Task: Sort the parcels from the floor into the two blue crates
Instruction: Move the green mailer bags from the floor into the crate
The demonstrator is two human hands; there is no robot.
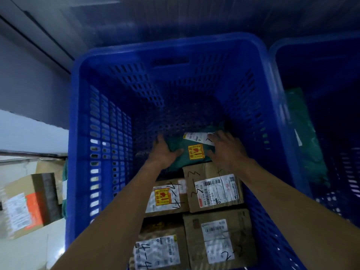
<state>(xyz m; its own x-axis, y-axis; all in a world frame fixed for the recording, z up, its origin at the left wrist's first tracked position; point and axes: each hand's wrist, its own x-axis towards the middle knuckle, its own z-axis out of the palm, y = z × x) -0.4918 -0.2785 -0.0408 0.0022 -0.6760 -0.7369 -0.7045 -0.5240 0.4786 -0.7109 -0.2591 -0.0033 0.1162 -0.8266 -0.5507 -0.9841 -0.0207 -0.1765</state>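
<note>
Both my arms reach down into the near blue crate [81, 133]. My left hand [165, 152] and my right hand [226, 149] grip the two sides of a dark green parcel [179, 151] with a white label and a yellow sticker, low in the crate's far half. Several cardboard parcels lie in the crate nearer me, one marked 3-3 [212, 190], one with a yellow sticker [167, 197], and two more [220, 236] at the near end. The second blue crate [292, 55] stands to the right and holds a green parcel [303, 137].
A cardboard box with an orange patch [29, 205] lies on the floor to the left of the crate, with more boxes behind it. A grey wall [29, 75] rises behind and to the left of the crates.
</note>
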